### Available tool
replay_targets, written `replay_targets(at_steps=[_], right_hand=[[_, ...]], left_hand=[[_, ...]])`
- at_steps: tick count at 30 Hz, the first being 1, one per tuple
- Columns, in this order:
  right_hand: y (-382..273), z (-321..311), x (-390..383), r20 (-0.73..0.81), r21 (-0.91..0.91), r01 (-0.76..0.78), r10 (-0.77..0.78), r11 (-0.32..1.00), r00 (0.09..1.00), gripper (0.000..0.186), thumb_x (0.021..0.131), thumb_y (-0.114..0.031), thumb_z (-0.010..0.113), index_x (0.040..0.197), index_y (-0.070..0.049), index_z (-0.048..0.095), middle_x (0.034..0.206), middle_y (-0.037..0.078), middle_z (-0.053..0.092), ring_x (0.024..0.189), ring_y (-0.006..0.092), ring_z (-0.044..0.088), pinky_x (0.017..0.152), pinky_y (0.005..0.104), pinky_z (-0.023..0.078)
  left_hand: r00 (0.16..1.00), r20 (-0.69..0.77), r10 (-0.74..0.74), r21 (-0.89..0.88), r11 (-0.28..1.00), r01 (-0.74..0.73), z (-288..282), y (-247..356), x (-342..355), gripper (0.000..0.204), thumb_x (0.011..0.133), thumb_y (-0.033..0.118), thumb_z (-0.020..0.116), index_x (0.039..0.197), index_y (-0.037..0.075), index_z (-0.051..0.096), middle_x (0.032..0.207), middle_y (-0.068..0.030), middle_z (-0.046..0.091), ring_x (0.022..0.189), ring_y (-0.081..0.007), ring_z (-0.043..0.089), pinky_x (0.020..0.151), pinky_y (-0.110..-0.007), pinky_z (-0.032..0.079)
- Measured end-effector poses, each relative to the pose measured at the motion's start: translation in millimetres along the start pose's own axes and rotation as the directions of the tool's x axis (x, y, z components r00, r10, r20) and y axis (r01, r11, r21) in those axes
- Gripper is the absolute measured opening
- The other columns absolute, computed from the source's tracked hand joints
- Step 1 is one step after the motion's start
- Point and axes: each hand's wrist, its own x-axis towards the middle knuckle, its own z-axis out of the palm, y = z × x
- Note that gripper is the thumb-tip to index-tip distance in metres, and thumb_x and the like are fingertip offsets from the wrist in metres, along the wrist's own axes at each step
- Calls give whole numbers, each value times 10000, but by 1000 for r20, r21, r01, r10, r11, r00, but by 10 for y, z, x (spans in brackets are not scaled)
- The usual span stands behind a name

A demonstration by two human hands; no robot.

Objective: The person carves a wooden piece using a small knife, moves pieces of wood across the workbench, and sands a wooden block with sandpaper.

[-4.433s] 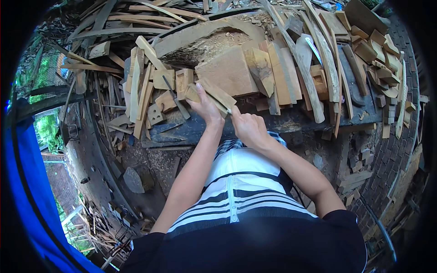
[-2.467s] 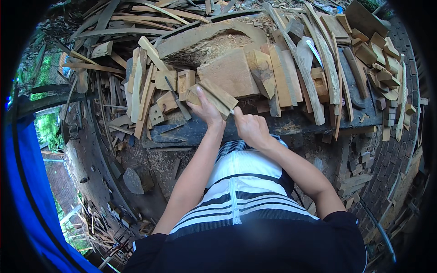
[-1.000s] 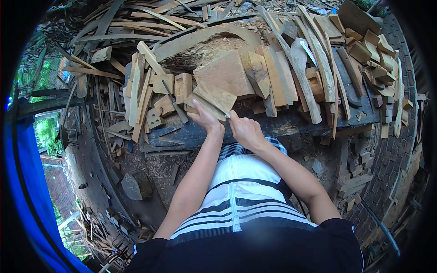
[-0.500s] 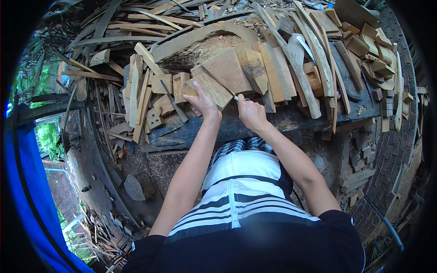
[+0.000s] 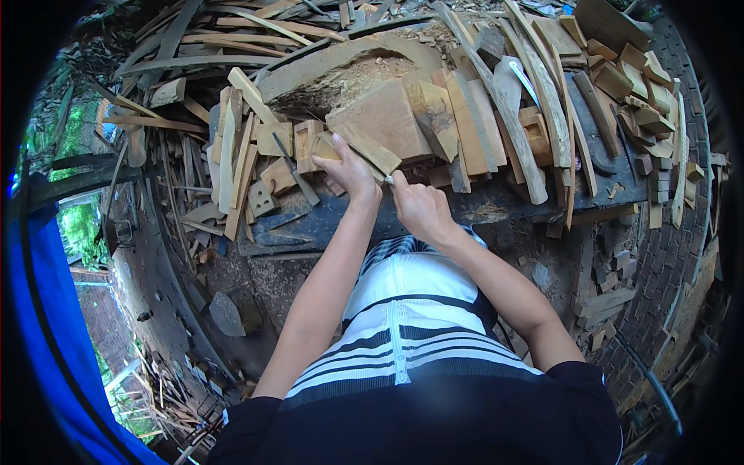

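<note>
**Two hands on a wooden strip at the edge of a scrap-wood pile**

Nearest the camera is the person's lap in a black and white striped garment (image 5: 411,341), with both forearms reaching up toward twelve o'clock. The right hand (image 5: 422,211) sits just beyond the knees; its fingers are curled together around a small tool with a pale tip (image 5: 390,179), which pokes out at about eleven o'clock from the fist and meets the lower end of a flat wooden strip (image 5: 364,147). The left hand (image 5: 350,167), at ten o'clock from the right one and close beside it, lies on that strip, fingers clamped over its upper left part and pressing it down against the dark counter (image 5: 480,209). The strip runs aslant from ten o'clock down to four o'clock, under the left fingers and just ahead of the right fingertips.

No box or bin holds the wood: it lies loose. Beyond the hands stands a broad wedge-shaped block (image 5: 384,116), touching the strip's far side. At nine o'clock lean pale slats (image 5: 232,147); at two o'clock long planks (image 5: 511,116) stack across the counter. Farthest off, a curved bark slab (image 5: 341,58) arcs over the pile.
</note>
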Motion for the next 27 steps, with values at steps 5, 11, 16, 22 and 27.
replay_targets(at_steps=[5,11,16,22,27], right_hand=[[380,268,218,-63,-115,-121,115,986,991,128,871,-104,459,968,-21,474,695,219,661,655,397,672,565,498,535],[36,51,58,-38,-37,-24,22,999,999,135,896,-126,463,977,-17,461,679,242,643,648,422,654,579,536,513],[240,131,209,-18,-116,-111,110,987,994,133,867,-95,448,961,-5,474,706,226,657,670,394,673,568,500,529],[79,116,133,-64,-110,-6,-1,994,998,160,856,-97,461,978,2,493,683,221,649,641,387,668,548,491,526],[405,161,336,33,-133,-73,78,988,996,192,902,-147,446,981,4,533,755,234,672,732,385,688,613,483,546]], left_hand=[[995,-95,-3,107,994,13,56,-119,88,706,993,313,513,1446,-69,128,1414,-246,346,1270,-294,409,1055,-375,333],[1000,-21,-2,15,1000,3,28,-8,33,717,995,311,510,1455,-66,111,1426,-241,337,1279,-296,400,1063,-377,326],[998,-50,36,87,996,-32,47,-98,72,703,994,310,508,1450,-65,126,1421,-238,342,1260,-300,417,1056,-388,329],[998,-52,-20,99,995,25,-18,-124,82,715,983,321,514,1457,-54,133,1407,-238,380,1254,-310,428,1050,-412,323],[995,-99,2,273,962,26,-139,-273,217,617,980,258,510,1434,-27,204,1359,-228,425,1211,-310,473,1022,-427,368]])
